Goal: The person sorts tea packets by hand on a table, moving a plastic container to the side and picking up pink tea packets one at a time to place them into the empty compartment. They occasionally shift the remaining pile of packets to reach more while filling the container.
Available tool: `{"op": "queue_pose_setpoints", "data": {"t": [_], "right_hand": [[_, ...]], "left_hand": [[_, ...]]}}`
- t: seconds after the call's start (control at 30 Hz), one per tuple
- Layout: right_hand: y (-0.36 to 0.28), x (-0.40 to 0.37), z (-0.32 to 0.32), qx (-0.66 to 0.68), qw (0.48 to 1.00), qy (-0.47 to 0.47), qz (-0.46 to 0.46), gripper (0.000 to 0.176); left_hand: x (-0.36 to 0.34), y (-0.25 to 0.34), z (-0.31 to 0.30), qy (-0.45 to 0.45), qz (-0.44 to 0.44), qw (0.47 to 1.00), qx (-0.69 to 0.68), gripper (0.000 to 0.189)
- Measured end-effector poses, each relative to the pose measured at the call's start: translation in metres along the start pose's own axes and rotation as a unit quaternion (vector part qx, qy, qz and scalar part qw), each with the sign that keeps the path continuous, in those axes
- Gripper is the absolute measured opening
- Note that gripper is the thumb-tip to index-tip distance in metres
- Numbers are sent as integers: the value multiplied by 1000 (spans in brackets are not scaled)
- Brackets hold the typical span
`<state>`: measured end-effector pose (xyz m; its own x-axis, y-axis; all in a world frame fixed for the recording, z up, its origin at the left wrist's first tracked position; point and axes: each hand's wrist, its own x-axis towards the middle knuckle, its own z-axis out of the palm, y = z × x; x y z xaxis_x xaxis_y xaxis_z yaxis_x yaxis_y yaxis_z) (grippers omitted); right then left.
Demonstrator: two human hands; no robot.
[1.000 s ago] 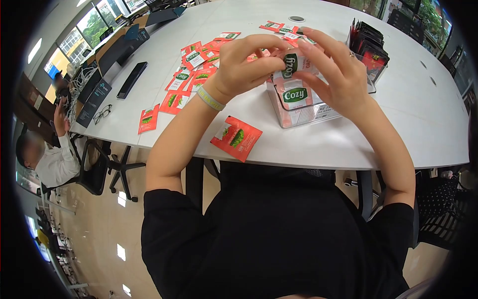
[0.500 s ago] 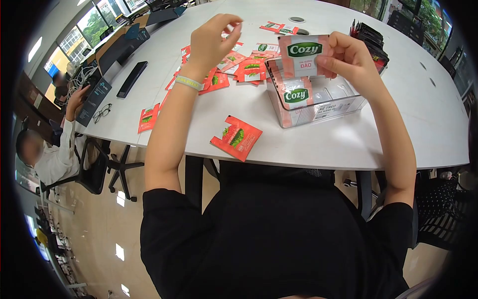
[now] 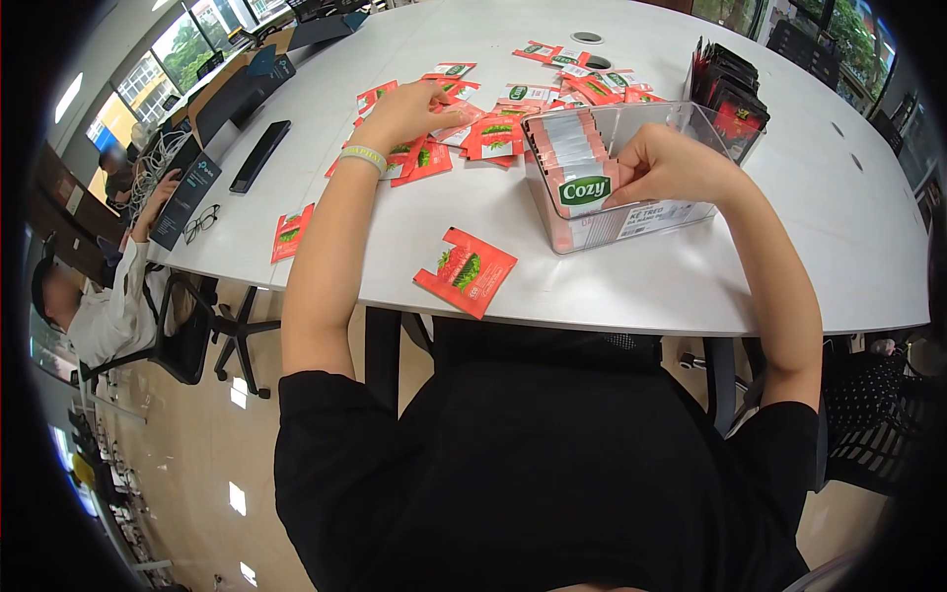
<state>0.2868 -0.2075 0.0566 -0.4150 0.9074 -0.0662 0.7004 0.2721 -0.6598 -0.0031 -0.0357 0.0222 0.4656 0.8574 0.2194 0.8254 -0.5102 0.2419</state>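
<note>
My right hand (image 3: 676, 168) is inside a clear plastic box (image 3: 705, 123), its fingers pinched on the right edge of a tea sachet (image 3: 584, 190) that shows a green Cozy label. This sachet stands at the front of a row of packed sachets (image 3: 570, 138) along the box's left side. My left hand (image 3: 406, 111) reaches over a loose pile of red and white tea sachets (image 3: 495, 136), fingers apart and fingertips right at the packets. A single red sachet with a strawberry picture (image 3: 466, 273) lies near the table's front edge.
Behind the box stands a second clear holder of dark packets (image 3: 728, 94). More red sachets (image 3: 602, 87) lie beyond it. To the left are another red sachet (image 3: 292, 234), a black phone (image 3: 260, 156) and glasses (image 3: 202, 224). A person in white (image 3: 109, 306) sits at the left.
My right hand has lowered the Cozy sachet from above the box into it, at the front of the row. My left hand has come down onto the sachet pile.
</note>
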Motion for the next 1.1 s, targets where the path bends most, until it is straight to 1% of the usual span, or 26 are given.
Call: {"op": "queue_pose_setpoints", "data": {"t": [0.1, 0.17, 0.3, 0.37, 0.6, 0.67, 0.7, 0.77, 0.8, 0.87, 0.9, 0.93, 0.97, 1.0, 1.03, 1.07, 1.1], "right_hand": [[3, 3, 1, -11, 1000, -4, 5, 25], [4, 2, 3, 0, 1000, 5, 2, 27], [9, 4, 0, -7, 1000, -14, 3, 26], [9, 4, 0, -8, 1000, -15, 9, 26], [1, 2, 3, -7, 1000, 3, 11, 29], [-4, 0, -1, -20, 1000, -4, 20, 29], [-6, -2, -3, -18, 1000, -3, 20, 29], [-7, -5, -9, 16, 999, -15, 24, 37], [-8, -8, -12, 16, 999, -14, 25, 37], [-9, -12, -20, 37, 999, 22, -9, 41], [-6, -11, -23, 36, 999, 22, -10, 41], [-2, -11, -26, 41, 998, 41, -34, 40], [0, -10, -27, 45, 996, 59, -57, 39], [1, -10, -27, 45, 996, 60, -57, 39], [0, -9, -25, 92, 989, 92, -67, 35], [-1, -8, -23, 139, 979, 125, -78, 34], [-1, -7, -22, 140, 979, 124, -78, 34]], "left_hand": [[-1, 3, -1, 4, 23, 1000, 3, 62], [0, 4, -3, -37, 13, 999, -9, 70], [4, -1, 0, -54, 9, 998, -25, 70], [3, -3, 3, -24, 13, 999, -41, 67], [6, -7, 1, -39, -26, 992, -120, 62], [8, -7, 0, 7, 1, 989, -150, 54], [11, -9, -1, 6, 2, 989, -149, 54], [16, -8, -6, 6, -6, 980, -197, 46], [15, -5, -9, 5, -5, 980, -197, 46], [12, 6, -14, 68, 14, 990, -122, 31], [10, 12, -13, 68, 14, 990, -122, 31], [8, 18, -11, 220, 97, 963, -122, 24], [6, 25, -11, 365, 177, 906, -118, 17], [4, 30, -13, 365, 178, 906, -118, 17], [3, 34, -18, 427, 265, 862, -77, 18], [0, 40, -24, 482, 347, 804, -34, 22], [-5, 48, -27, 496, 371, 785, 0, 28]]}}
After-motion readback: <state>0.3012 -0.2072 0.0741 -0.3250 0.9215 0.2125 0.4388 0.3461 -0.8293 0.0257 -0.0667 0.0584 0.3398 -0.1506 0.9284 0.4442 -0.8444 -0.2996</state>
